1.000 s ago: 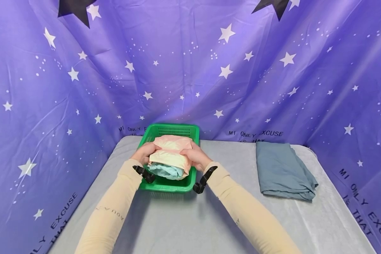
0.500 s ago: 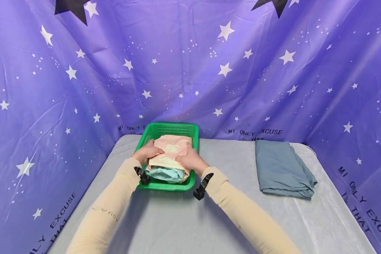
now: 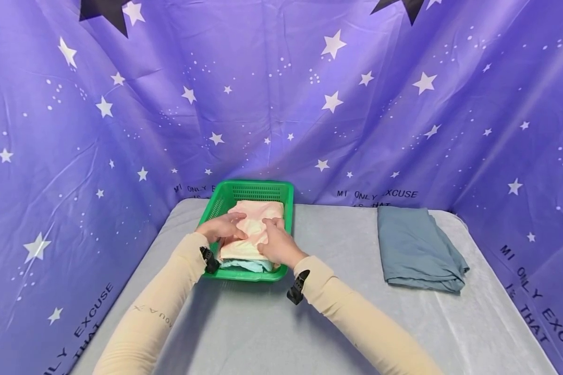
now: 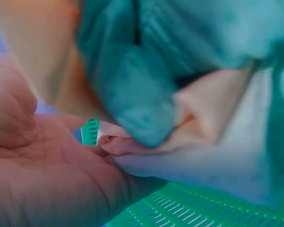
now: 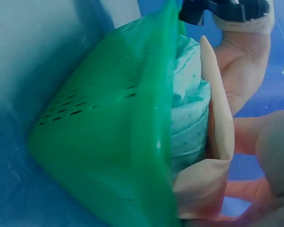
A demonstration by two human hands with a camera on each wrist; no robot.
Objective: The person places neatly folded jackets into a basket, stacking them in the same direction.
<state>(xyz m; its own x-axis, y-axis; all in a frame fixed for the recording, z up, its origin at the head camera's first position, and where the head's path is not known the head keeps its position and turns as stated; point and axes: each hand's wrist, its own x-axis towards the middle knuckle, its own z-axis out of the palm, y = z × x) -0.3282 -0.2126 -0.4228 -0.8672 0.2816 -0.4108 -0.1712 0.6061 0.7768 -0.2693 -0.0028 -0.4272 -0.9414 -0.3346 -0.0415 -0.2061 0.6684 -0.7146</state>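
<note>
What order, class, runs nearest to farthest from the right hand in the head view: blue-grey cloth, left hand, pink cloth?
1. Pink cloth: touching the right hand.
2. Left hand: on the pink cloth's left side.
3. Blue-grey cloth: far right.

A hand could pass over the grey table [image 3: 333,245] between the green basket [image 3: 289,208] and the blue-grey cloth [image 3: 417,250] at right, though the right sleeve [image 3: 356,312] crosses its near part, the purple curtain [image 3: 262,114] bars the far side, and the left hand [image 3: 221,227] and right hand [image 3: 279,245] obstruct the pink bundle [image 3: 255,211] in the basket.
</note>
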